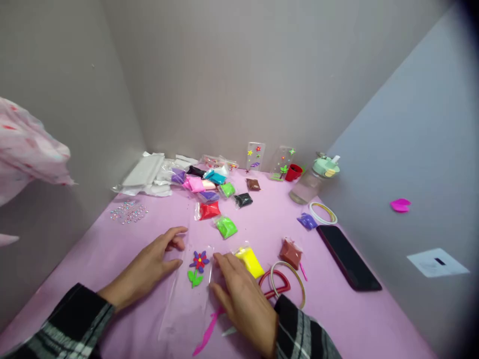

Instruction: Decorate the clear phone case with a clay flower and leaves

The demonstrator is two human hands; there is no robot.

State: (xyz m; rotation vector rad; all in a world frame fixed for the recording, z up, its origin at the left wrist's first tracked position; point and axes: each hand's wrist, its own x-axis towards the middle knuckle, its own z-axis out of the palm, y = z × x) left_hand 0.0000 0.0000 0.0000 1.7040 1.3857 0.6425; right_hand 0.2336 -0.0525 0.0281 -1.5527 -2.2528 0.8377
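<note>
A clay flower (199,261) with purple petals, a red and yellow centre and green leaves lies on a clear plastic phone case (183,309). To its left is my left hand (151,262), fingers curved and apart, with nothing visible in it. My right hand (243,299) rests at the case's right edge, fingers extended and holding nothing I can see. Beside its fingers sits a yellow clay packet (251,263). A pink plastic modelling tool (206,335) lies partly under my right hand, and a pale pointed tool tip (229,331) shows below it.
Several clay packets (226,227) spread across the pink table. At right are tape rolls (324,213), red scissors (280,285), a brown packet (290,253), a black phone (348,257) and a bottle (312,179). Rhinestones (129,212) lie left; decorated clear cases (256,156) lean on the wall.
</note>
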